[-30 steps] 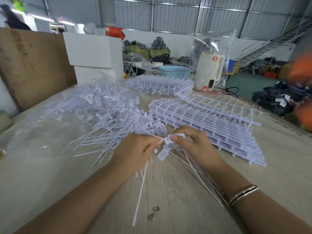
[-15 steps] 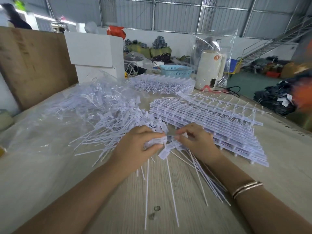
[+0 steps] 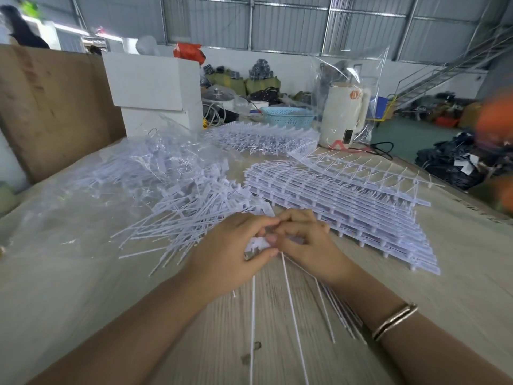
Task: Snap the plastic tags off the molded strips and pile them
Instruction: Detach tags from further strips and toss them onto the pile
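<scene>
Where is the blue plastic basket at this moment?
In the head view the blue basket sits at the table's far edge, centre-right, just left of the white kettle and behind the far heap of molded strips.

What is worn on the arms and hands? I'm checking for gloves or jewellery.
No gloves and no sleeves in view: both forearms are bare. The right wrist carries a thin metal bangle, gold and silver in tone. The left hand and right hand show no rings.

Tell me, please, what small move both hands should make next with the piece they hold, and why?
Probably twist apart: the left hand and right hand both pinch one strip piece, long tails trailing toward the person, so a snap frees tags for the loose pile.
</scene>
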`<state>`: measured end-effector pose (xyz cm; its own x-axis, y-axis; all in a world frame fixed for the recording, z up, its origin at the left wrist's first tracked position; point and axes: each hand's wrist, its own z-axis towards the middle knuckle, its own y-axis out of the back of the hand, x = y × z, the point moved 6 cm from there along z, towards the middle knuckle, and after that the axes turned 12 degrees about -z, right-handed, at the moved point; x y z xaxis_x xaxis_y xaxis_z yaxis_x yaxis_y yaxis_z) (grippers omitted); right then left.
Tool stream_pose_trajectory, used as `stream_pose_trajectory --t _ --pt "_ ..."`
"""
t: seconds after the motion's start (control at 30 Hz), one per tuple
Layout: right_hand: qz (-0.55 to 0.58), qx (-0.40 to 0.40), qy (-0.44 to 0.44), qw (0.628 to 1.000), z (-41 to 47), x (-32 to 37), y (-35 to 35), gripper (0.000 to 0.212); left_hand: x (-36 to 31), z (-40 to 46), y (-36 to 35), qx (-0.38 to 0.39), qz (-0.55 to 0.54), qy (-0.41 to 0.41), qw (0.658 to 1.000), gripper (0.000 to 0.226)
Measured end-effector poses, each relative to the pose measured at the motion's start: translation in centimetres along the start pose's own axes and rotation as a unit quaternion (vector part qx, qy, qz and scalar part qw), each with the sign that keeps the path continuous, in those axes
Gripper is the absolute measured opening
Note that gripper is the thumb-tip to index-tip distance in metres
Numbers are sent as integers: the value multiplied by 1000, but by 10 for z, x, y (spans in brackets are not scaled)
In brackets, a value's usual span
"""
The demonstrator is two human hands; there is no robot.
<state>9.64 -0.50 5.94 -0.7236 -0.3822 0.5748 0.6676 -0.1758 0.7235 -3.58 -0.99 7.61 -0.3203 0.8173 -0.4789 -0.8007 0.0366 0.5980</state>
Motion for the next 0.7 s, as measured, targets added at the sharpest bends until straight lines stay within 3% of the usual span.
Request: stream_pose_trajectory --t 0.17,0.33,0.53,0.7 --pt "151 -23 -69 986 1 -20 13 32 8 -1 3 34 24 17 999 43" --pt "106 8 -20 994 0 -8 4 30 13 1 1 21 60 43 997 32" --pt "48 -6 49 998 0 1 2 5 16 -1 -1 36 27 41 998 42" --pt "-20 -40 96 994 -2 7 6 16 22 -1 -1 27 -17 72 997 31"
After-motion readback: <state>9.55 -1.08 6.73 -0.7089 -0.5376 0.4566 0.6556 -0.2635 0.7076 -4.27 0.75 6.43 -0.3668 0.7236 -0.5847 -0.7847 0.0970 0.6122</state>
